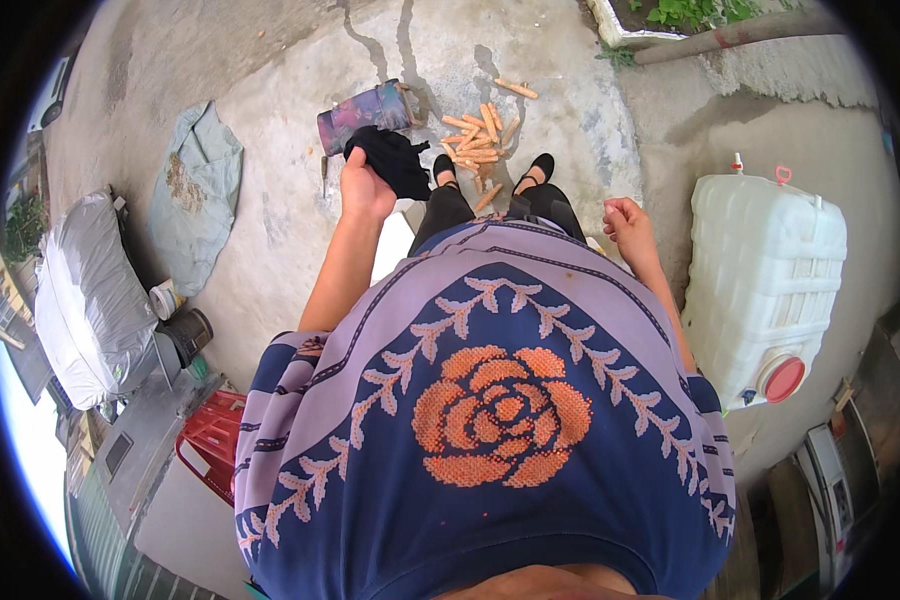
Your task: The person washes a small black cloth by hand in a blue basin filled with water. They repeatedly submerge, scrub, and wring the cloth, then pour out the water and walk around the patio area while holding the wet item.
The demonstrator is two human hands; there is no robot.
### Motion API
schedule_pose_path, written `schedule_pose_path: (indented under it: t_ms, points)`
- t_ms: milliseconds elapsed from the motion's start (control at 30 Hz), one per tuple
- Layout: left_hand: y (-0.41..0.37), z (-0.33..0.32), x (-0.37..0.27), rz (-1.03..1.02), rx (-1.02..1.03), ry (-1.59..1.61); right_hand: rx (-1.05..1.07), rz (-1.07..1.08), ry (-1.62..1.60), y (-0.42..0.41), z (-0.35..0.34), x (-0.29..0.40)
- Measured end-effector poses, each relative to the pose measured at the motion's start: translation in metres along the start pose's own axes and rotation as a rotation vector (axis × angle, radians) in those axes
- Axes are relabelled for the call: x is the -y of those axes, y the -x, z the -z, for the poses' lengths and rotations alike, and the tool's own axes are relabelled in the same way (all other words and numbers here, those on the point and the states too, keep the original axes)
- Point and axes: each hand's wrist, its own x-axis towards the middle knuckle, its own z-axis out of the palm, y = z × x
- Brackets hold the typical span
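Note:
My left hand (pixel 365 187) grips a bunched black cloth (pixel 396 161), thumb on top, held out in front of me to the left. Beyond the cloth, and partly hidden by it, a purple-and-blue patterned block-shaped object (pixel 366 114) lies on the concrete. Beside it is a slim tool with a brown handle (pixel 324 169). My right hand (pixel 630 231) is held low at my right side, fingers curled in, with nothing visible in it. A loose pile of pale orange sticks, apparently corn cobs (pixel 478 141), lies by my black shoes (pixel 542 166).
A large white plastic tank (pixel 769 277) with a red cap stands at right. At left are a grey-green sheet (pixel 202 187) with crumbs on it, a silver-covered bulky object (pixel 94 300), a dark bucket (pixel 186 334) and a red plastic chair (pixel 214 442). Wet streaks mark the concrete.

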Motion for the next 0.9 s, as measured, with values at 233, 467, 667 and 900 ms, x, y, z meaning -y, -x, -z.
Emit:
schedule_pose_path:
  t_ms: [233,467,667,900]
  points:
    - [0.004,-0.043,0.042,-0.047,0.0,0.047,0.021,0.022,0.085,-0.041,0.076,0.006]
    - [0.007,-0.06,0.06,-0.049,-0.088,0.089,0.084,0.031,0.143,-0.048,0.098,0.017]
    - [-0.002,-0.086,0.065,-0.052,-0.045,0.079,0.08,0.035,0.113,-0.054,0.116,0.01]
    - [-0.026,-0.111,0.073,0.01,0.044,0.032,0.009,0.038,0.046,-0.054,0.131,0.003]
